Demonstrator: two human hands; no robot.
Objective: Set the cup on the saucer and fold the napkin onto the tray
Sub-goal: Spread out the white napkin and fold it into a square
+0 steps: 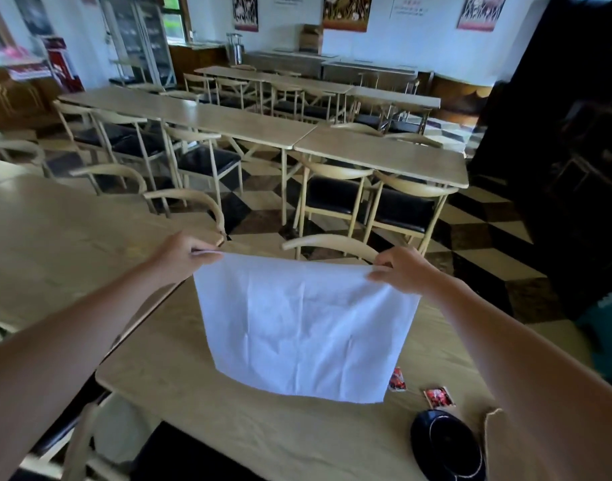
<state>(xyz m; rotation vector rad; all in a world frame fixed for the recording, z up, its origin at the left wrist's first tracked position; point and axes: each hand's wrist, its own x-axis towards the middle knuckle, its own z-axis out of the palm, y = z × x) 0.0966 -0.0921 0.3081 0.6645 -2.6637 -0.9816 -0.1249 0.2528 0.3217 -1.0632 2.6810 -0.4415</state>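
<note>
Above the table (228, 428), left hand (179, 253) and right hand (403, 269) each pinch a napkin (304, 328) corner (hanging open); a loosened pinch could drop it crooked.

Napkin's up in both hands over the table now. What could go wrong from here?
1. The napkin hangs from pinches at its top corners only, left hand and right hand; one slip and it drops askew.
2. Its hanging lower edge is close to the red packets and could drag them.
3. The dark saucer sits near the table edge under the right forearm; lowering the arms might knock it. No tray or cup is in view.
</note>
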